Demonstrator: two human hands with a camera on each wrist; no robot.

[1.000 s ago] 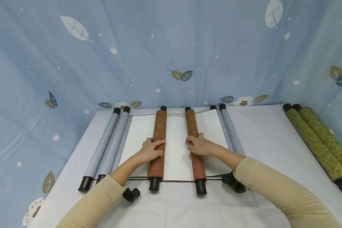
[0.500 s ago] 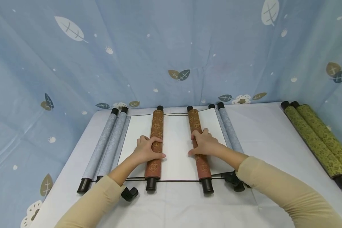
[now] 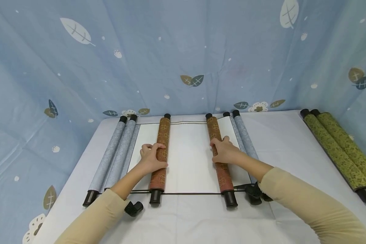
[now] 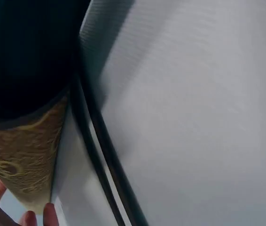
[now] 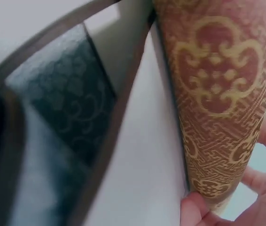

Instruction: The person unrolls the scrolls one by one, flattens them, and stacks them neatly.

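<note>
Two brown brocade rolls of one hanging scroll lie on the bench (image 3: 292,142), their long axes running near to far, with a strip of white paper (image 3: 189,156) open between them. The left hand (image 3: 150,159) lies over the left roll (image 3: 159,152) about midway along it, fingers curled across the top and thumb on the inner side, a grip closed round the roll. The right hand (image 3: 227,152) holds the right roll (image 3: 221,154) the same way, at about the same place along it. Each roll lies directly under its own hand, so neither hand is nearer than the other; the rolls stand well apart, one to each side of the open paper.

Outside each brown roll lies a pair of pale blue rolls, the left pair (image 3: 116,152) and the right pair (image 3: 244,139), close beside them. A thin dark cord (image 3: 189,194) crosses the near ends. Two green patterned rolls (image 3: 338,149) lie far to the right, well apart from the hands.

The wrist views show only the brocade pattern and fingertips against it.
</note>
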